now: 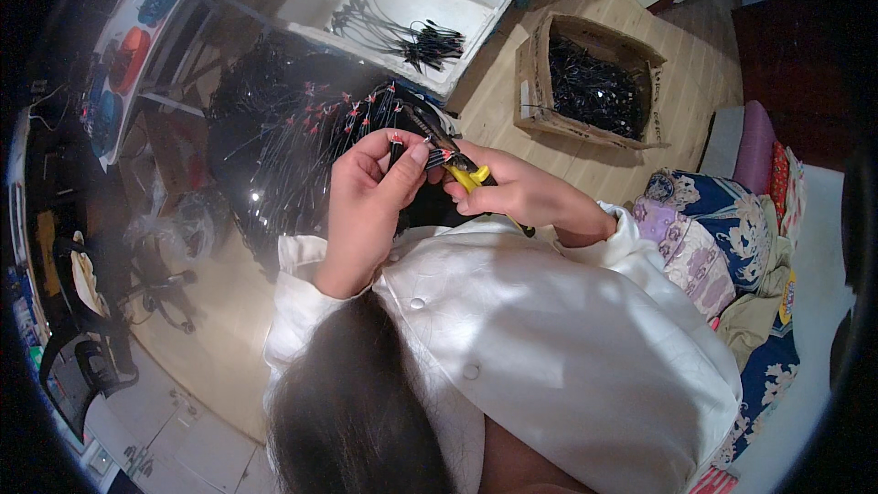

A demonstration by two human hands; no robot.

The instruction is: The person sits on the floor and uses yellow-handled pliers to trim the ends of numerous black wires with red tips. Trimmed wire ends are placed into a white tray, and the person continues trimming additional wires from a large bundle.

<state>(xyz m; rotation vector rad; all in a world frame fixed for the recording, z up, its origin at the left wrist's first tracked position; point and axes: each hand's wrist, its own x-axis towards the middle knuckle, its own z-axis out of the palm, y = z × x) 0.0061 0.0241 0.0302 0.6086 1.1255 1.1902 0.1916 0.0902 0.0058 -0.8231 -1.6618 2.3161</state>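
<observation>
My left hand (374, 195) pinches the black cable ends (436, 159) between thumb and fingers. Red and pale wire tips stick out of their sheaths. Around yellow-and-black handled pliers (466, 177) my right hand (511, 185) is closed, with the dark jaws beside the left fingertips. Whether the jaws touch a wire is too small to tell. Beneath and beyond my hands spreads a large bunch of black cables (295, 165), several with red stripped ends (353, 110) fanned out.
A white foam box (497, 3) at the back holds grey and black cables (432, 44). On the wood floor, an open cardboard box (531, 82) is filled with black parts. Patterned bedding (727, 219) lies at the right. An office chair (164, 291) stands at the left.
</observation>
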